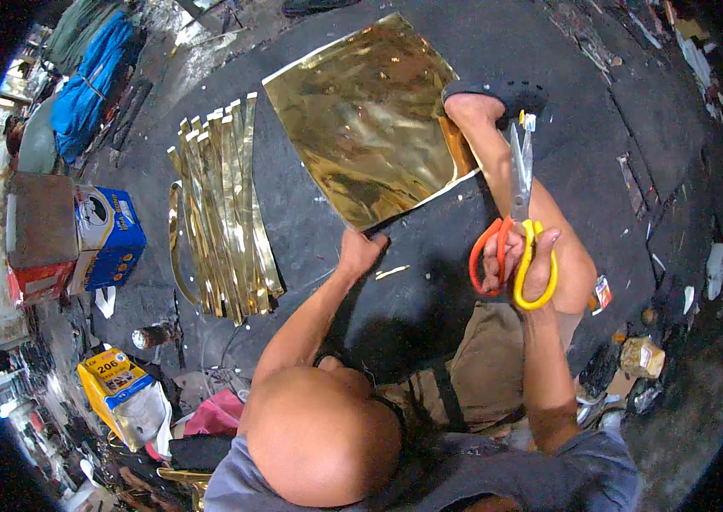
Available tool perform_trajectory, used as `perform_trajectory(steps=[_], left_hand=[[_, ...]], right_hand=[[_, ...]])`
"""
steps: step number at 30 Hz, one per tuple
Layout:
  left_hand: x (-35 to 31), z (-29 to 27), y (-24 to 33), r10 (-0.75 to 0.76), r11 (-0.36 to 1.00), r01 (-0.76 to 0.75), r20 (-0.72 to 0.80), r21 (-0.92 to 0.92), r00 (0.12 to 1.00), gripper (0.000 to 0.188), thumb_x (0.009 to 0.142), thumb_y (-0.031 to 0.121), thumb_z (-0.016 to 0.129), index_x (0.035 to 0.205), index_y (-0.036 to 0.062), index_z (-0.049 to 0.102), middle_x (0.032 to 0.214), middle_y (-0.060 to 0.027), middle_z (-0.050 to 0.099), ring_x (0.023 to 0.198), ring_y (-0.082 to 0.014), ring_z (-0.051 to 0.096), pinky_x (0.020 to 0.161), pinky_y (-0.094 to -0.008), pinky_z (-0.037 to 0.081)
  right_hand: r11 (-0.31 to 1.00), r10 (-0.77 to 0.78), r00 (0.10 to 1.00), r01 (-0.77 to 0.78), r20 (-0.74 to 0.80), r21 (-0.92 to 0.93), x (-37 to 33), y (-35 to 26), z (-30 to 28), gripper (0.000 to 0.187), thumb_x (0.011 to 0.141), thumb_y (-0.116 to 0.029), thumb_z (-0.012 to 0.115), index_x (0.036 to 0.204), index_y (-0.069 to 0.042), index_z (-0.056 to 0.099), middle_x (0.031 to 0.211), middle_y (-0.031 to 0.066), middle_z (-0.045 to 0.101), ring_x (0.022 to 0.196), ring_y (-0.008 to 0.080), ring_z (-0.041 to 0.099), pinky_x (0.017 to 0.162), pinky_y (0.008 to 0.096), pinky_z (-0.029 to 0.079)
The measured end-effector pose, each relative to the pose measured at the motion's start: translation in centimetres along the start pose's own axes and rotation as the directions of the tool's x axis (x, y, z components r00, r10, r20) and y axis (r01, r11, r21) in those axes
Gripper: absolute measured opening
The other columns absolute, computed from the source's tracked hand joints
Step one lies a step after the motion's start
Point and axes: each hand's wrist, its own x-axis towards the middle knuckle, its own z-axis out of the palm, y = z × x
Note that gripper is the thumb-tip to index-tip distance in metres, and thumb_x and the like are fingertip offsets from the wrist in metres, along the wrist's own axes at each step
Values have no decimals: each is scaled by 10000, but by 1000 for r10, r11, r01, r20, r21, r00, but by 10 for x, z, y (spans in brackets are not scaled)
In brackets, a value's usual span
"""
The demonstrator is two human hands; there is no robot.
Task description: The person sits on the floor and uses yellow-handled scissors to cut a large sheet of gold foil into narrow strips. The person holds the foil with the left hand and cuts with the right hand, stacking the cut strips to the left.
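Note:
A shiny gold foil sheet [370, 111] with pale edges lies on the dark floor covering ahead of me. My left hand [363, 253] grips its nearest corner, thumb pointing right; some fingers are hidden. In my right hand [515, 263] is a pair of scissors [521, 175], one handle loop orange and the other yellow. Its blades point away from me, slightly parted, over my leg and apart from the sheet. To the left, several narrow gold foil strips [225, 213] with white ends lie side by side in a loose bundle.
My foot in a dark clog [502, 96] rests at the sheet's right edge. On the left stand a blue-and-white box [110, 230], a brown box [41, 218] and a yellow-and-white pack [122, 397]. A tied blue bundle [93, 90] lies farther back. Scraps litter the right side.

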Motion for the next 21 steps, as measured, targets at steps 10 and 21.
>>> perform_trajectory(steps=[10,21], left_hand=[[-66,-68,28,100,549,-393,408,738,907,379,870,379,546,1039,51,633,1105,-127,624,1052,-275,560,989,-417,350],[16,-54,-58,-570,784,380,-325,-491,755,218,766,175,703,844,-20,643,767,-102,650,741,-184,616,654,-313,481]], right_hand=[[985,-36,995,19,94,170,3,3,-18,892,699,-887,262,889,-48,500,609,37,496,441,166,472,408,296,420],[998,-23,992,16,126,58,1,18,4,942,745,-862,188,851,-1,555,590,58,509,417,192,500,411,315,453]])
